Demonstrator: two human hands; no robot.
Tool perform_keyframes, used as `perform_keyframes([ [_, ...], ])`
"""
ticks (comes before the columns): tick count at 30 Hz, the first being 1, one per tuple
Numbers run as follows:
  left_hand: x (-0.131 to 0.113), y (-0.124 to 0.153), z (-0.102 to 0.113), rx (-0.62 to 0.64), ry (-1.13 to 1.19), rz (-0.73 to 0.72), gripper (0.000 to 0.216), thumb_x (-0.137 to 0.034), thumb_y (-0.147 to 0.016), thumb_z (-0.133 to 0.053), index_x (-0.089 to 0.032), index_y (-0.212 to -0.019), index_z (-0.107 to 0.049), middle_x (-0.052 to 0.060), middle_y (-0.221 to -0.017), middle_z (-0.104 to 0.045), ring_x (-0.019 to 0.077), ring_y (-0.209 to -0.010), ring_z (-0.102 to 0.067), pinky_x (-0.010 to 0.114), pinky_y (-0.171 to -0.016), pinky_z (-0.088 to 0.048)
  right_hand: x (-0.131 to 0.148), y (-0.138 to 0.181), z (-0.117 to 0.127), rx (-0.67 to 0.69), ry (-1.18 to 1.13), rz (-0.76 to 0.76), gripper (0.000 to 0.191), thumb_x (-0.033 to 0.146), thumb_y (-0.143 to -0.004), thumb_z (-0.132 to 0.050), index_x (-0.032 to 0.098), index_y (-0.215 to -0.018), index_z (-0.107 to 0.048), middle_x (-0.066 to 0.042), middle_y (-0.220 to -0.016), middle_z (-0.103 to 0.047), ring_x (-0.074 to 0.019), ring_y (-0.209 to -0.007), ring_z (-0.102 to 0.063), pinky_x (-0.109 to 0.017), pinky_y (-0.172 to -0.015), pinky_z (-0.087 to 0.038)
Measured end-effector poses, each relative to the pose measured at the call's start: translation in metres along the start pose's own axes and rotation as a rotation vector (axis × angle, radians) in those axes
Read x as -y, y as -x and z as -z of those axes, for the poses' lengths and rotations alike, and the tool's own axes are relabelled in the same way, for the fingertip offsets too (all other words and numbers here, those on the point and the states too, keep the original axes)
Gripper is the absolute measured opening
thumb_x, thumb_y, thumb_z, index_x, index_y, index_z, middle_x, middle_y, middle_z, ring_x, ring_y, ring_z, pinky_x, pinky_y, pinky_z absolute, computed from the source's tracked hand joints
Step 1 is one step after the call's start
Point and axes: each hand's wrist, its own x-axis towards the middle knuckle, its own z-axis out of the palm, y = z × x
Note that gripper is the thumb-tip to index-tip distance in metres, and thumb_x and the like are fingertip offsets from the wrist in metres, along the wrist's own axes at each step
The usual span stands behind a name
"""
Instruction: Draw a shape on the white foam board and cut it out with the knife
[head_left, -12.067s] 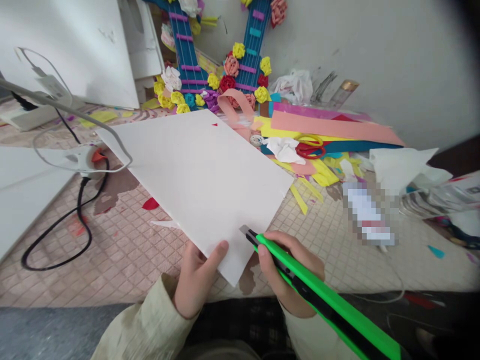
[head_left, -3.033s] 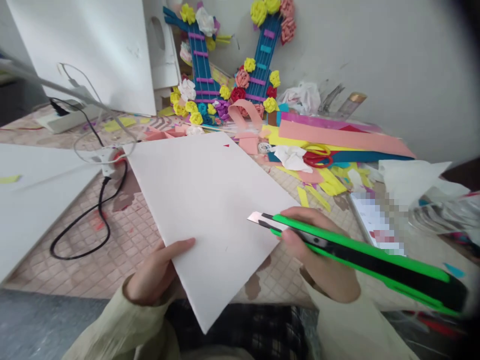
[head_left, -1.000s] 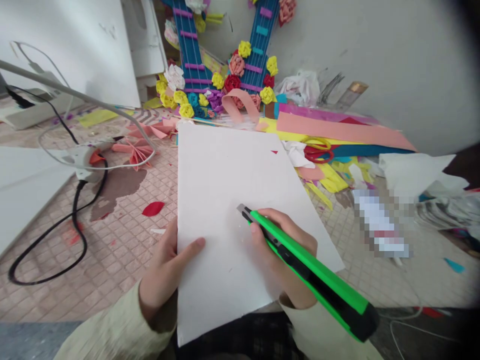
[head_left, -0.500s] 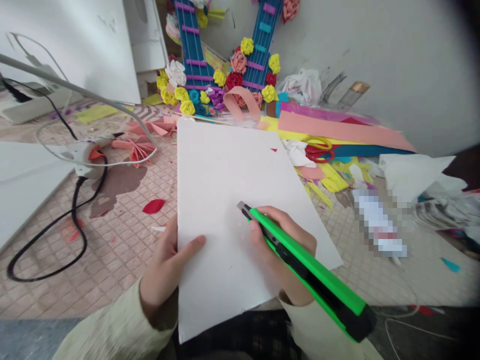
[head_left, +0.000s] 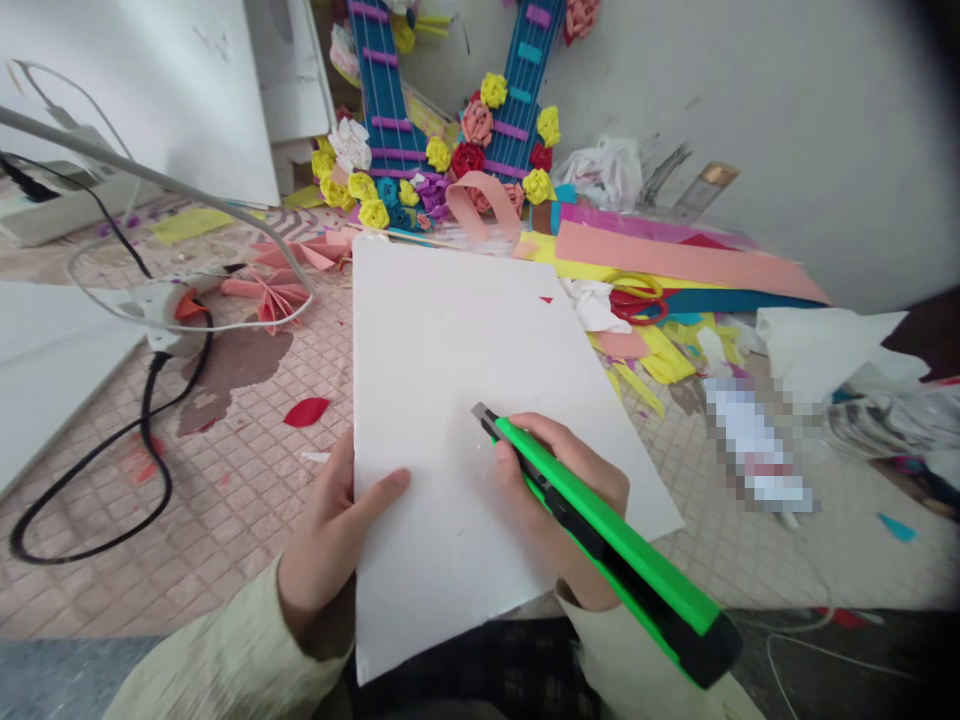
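Note:
A white foam board lies in front of me, its near edge reaching past the table edge over my lap. My left hand grips its left side, thumb on top and the other fingers hidden beneath. In my right hand is a green and black utility knife, held like a pen. The knife's short blade points up and left over the middle of the board; whether its tip touches the surface I cannot tell. A small red scrap rests near the board's far right corner.
Paper flowers and blue guitar-neck shapes stand against the wall. Scissors and coloured paper strips lie at the right. A black cable, a glue gun and a red paper petal are on the left.
The utility knife's rear end has swung slightly left and down, with its blade staying at nearly the same spot. The left hand keeps its hold on the board.

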Motion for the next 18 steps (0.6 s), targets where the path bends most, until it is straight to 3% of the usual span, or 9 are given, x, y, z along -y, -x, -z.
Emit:
perform_keyframes([
  [7,0.001,0.0,0.001,0.023,-0.023,-0.028,0.048,-0.027,-0.067,-0.071,-0.027,-0.112,-0.054,0.006,-0.103,-0.066,0.0264,-0.086,-0.063,0.023,-0.054,-0.053,-0.002,0.002,-0.001,0.01,0.015,0.041,0.017,0.02,-0.077,-0.057,0.021,-0.094,-0.059,0.001,-0.075,-0.069,-0.0116,-0.062,-0.064,-0.021,-0.064,-0.053],
  [18,0.01,-0.005,0.004,0.058,-0.05,-0.061,0.041,-0.034,-0.073,-0.066,-0.029,-0.111,-0.051,0.003,-0.104,-0.062,0.0193,-0.08,-0.061,0.019,-0.048,-0.048,-0.002,0.006,0.0,-0.025,0.066,0.111,0.015,0.02,-0.077,-0.057,0.018,-0.092,-0.06,0.001,-0.071,-0.068,-0.0104,-0.06,-0.064,-0.02,-0.062,-0.052],
])
